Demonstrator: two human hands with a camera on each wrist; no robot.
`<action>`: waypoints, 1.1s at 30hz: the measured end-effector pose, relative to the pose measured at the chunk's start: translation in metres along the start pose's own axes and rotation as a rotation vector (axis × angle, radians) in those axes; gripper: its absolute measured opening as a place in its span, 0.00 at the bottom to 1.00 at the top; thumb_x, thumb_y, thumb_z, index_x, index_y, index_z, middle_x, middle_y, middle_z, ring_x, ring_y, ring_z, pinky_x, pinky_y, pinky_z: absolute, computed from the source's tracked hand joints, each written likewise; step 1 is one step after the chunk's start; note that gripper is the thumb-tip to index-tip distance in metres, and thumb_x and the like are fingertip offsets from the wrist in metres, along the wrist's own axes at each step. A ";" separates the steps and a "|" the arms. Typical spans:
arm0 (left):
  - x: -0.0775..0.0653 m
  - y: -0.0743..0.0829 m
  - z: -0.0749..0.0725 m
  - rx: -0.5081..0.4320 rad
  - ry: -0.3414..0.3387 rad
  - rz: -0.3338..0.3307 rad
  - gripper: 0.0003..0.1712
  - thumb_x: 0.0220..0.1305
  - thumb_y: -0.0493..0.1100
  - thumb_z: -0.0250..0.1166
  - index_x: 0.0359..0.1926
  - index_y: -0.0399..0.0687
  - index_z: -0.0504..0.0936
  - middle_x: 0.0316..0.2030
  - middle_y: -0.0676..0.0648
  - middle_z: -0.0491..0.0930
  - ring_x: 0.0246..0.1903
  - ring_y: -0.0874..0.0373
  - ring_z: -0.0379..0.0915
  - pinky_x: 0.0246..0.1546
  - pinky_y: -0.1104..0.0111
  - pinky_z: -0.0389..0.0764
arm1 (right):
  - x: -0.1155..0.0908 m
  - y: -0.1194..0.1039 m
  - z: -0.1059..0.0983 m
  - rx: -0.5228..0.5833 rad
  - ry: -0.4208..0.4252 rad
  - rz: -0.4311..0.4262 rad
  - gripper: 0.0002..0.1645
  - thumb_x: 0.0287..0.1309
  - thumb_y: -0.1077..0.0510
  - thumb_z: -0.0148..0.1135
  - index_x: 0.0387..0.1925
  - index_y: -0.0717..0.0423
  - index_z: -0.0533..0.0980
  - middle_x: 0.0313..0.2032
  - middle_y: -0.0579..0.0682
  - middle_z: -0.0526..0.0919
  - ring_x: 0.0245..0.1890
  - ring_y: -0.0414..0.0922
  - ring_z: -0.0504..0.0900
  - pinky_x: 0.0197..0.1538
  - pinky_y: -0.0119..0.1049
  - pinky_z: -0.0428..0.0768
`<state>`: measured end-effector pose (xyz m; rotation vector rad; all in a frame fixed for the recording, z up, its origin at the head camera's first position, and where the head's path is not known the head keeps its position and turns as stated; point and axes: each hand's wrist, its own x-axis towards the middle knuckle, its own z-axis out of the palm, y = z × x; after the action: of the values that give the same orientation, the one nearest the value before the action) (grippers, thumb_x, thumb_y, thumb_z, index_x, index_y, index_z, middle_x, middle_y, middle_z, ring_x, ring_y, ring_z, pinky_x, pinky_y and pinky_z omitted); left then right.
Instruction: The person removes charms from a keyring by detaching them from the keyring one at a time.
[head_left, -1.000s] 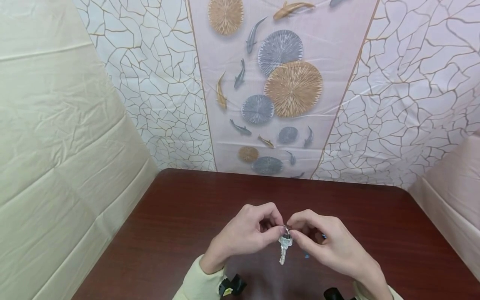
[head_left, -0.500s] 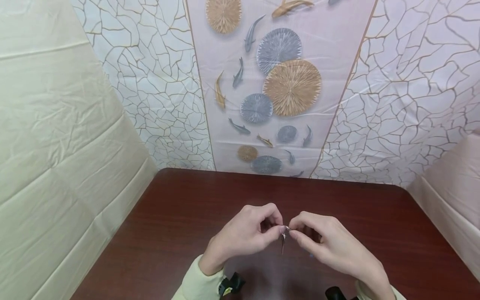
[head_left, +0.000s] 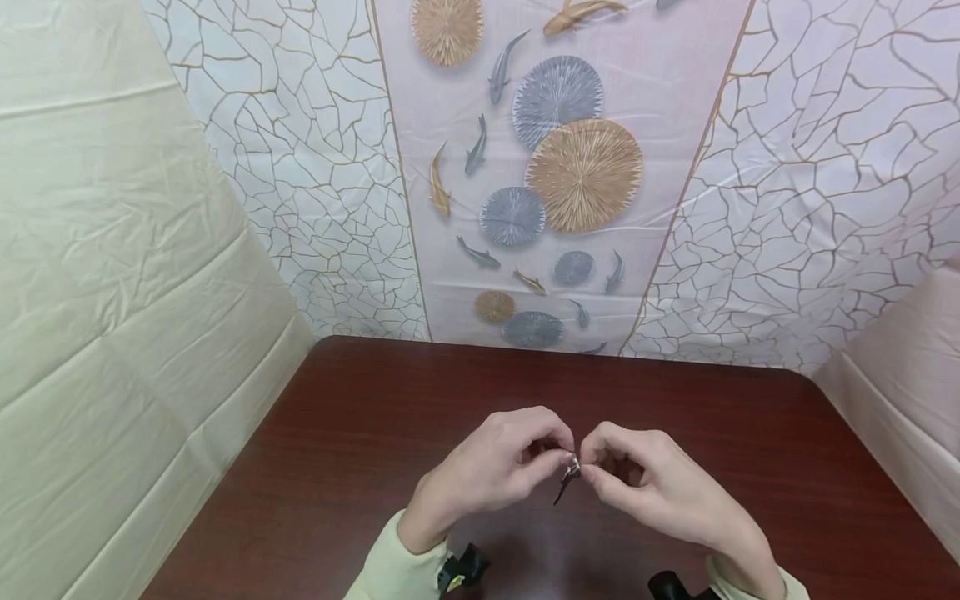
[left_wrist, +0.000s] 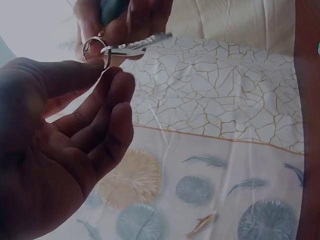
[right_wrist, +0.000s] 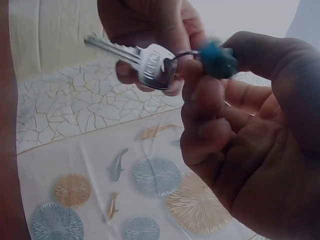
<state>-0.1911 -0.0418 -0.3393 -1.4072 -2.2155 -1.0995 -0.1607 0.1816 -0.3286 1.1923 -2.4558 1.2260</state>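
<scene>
In the head view my left hand (head_left: 498, 458) and right hand (head_left: 660, 483) meet over the table. Between their fingertips is a metal key ring (left_wrist: 94, 46) bearing a silver key (right_wrist: 150, 65) with a dark patch at the ring end of its head. My left thumb and forefinger pinch one side of the ring, and the right thumb and forefinger pinch the other side. Close against the right fingers hangs a small teal charm (right_wrist: 218, 60), its shape blurred. In the head view the key (head_left: 567, 479) dangles edge-on below the fingertips, and the charm is hidden behind the right hand.
Beneath the hands is a dark red-brown wooden table (head_left: 360, 417). A patterned cloth (head_left: 480, 208) with fish and discs hangs behind its far edge, and plain cream cloth (head_left: 150, 292) borders the left side. Black wrist mounts (head_left: 462, 568) show below the sleeves.
The key has turned from showing its flat face to edge-on and now slants down-left. Both hands stay nearly in place; the left fingertips shifted slightly right. Blue bits seen under the right hand are out of sight.
</scene>
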 end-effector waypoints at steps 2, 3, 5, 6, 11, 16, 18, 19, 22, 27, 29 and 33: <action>0.000 0.001 -0.001 0.020 0.014 0.018 0.00 0.67 0.38 0.62 0.37 0.47 0.79 0.32 0.55 0.79 0.30 0.73 0.69 0.34 0.84 0.74 | 0.000 0.000 0.000 0.006 -0.002 0.000 0.18 0.58 0.69 0.63 0.37 0.39 0.76 0.25 0.28 0.74 0.21 0.27 0.71 0.22 0.22 0.72; 0.000 0.002 -0.001 0.029 0.018 0.025 0.00 0.67 0.38 0.62 0.37 0.47 0.79 0.32 0.55 0.79 0.31 0.73 0.70 0.34 0.84 0.75 | 0.000 0.000 -0.001 0.011 -0.003 -0.004 0.18 0.58 0.69 0.63 0.38 0.40 0.77 0.25 0.29 0.75 0.21 0.27 0.71 0.22 0.21 0.72; 0.000 0.002 -0.001 0.044 0.024 0.041 0.00 0.67 0.38 0.62 0.38 0.48 0.79 0.33 0.55 0.80 0.31 0.73 0.71 0.35 0.83 0.76 | -0.001 0.000 -0.001 0.033 -0.005 -0.020 0.18 0.59 0.69 0.62 0.40 0.41 0.79 0.25 0.30 0.76 0.20 0.26 0.70 0.20 0.20 0.70; 0.000 0.002 -0.001 0.057 0.028 0.052 0.01 0.67 0.38 0.63 0.38 0.48 0.79 0.33 0.56 0.80 0.32 0.73 0.71 0.36 0.84 0.75 | -0.001 -0.001 -0.001 0.048 -0.005 -0.025 0.17 0.60 0.69 0.62 0.40 0.42 0.79 0.24 0.31 0.76 0.19 0.26 0.69 0.20 0.20 0.70; 0.001 0.004 -0.004 0.089 0.071 0.120 0.03 0.66 0.36 0.64 0.39 0.48 0.80 0.34 0.55 0.82 0.33 0.71 0.74 0.38 0.87 0.74 | 0.001 -0.001 0.001 0.112 0.011 -0.054 0.17 0.60 0.71 0.61 0.38 0.44 0.78 0.24 0.38 0.76 0.19 0.29 0.70 0.20 0.20 0.70; 0.001 0.006 -0.003 0.095 0.126 0.154 0.02 0.67 0.36 0.62 0.38 0.47 0.79 0.34 0.54 0.81 0.34 0.70 0.75 0.40 0.86 0.75 | 0.002 -0.001 0.003 0.167 0.034 -0.069 0.17 0.60 0.73 0.60 0.38 0.46 0.78 0.26 0.41 0.76 0.17 0.33 0.71 0.20 0.22 0.71; 0.002 0.006 -0.003 0.107 0.150 0.172 0.02 0.67 0.36 0.61 0.38 0.47 0.79 0.34 0.54 0.80 0.34 0.70 0.75 0.41 0.85 0.75 | 0.002 -0.001 0.004 0.181 0.046 -0.090 0.18 0.59 0.75 0.59 0.38 0.48 0.78 0.26 0.42 0.75 0.16 0.33 0.71 0.20 0.22 0.71; 0.002 0.006 -0.002 0.112 0.161 0.182 0.02 0.68 0.36 0.61 0.38 0.47 0.79 0.34 0.55 0.80 0.35 0.70 0.75 0.41 0.85 0.75 | 0.002 -0.002 0.005 0.189 0.051 -0.097 0.18 0.59 0.75 0.59 0.38 0.48 0.78 0.26 0.42 0.75 0.16 0.34 0.71 0.19 0.22 0.71; 0.002 0.007 -0.002 0.119 0.185 0.204 0.02 0.68 0.36 0.59 0.38 0.46 0.79 0.34 0.54 0.79 0.35 0.69 0.75 0.41 0.85 0.75 | 0.003 -0.002 0.006 0.211 0.066 -0.123 0.19 0.58 0.77 0.58 0.39 0.49 0.78 0.25 0.43 0.74 0.15 0.34 0.70 0.19 0.22 0.70; 0.003 0.007 -0.002 0.112 0.208 0.223 0.03 0.67 0.34 0.60 0.37 0.46 0.78 0.34 0.54 0.79 0.35 0.69 0.75 0.41 0.85 0.76 | 0.004 -0.002 0.009 0.211 0.095 -0.161 0.20 0.56 0.78 0.58 0.39 0.50 0.77 0.24 0.43 0.73 0.15 0.34 0.69 0.18 0.21 0.69; 0.003 0.006 -0.002 0.109 0.218 0.228 0.03 0.66 0.33 0.60 0.37 0.45 0.78 0.34 0.53 0.80 0.34 0.69 0.75 0.40 0.86 0.76 | 0.005 -0.001 0.011 0.206 0.107 -0.172 0.21 0.56 0.78 0.58 0.38 0.49 0.77 0.23 0.43 0.72 0.16 0.34 0.69 0.18 0.21 0.68; 0.003 0.006 -0.002 0.110 0.244 0.246 0.06 0.61 0.30 0.62 0.36 0.45 0.79 0.33 0.52 0.81 0.32 0.69 0.76 0.37 0.86 0.76 | 0.006 0.000 0.015 0.224 0.122 -0.196 0.21 0.55 0.79 0.58 0.38 0.50 0.77 0.23 0.43 0.71 0.17 0.35 0.68 0.19 0.22 0.68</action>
<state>-0.1877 -0.0404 -0.3339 -1.3741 -1.8485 -0.9898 -0.1617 0.1670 -0.3351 1.3321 -2.1019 1.4959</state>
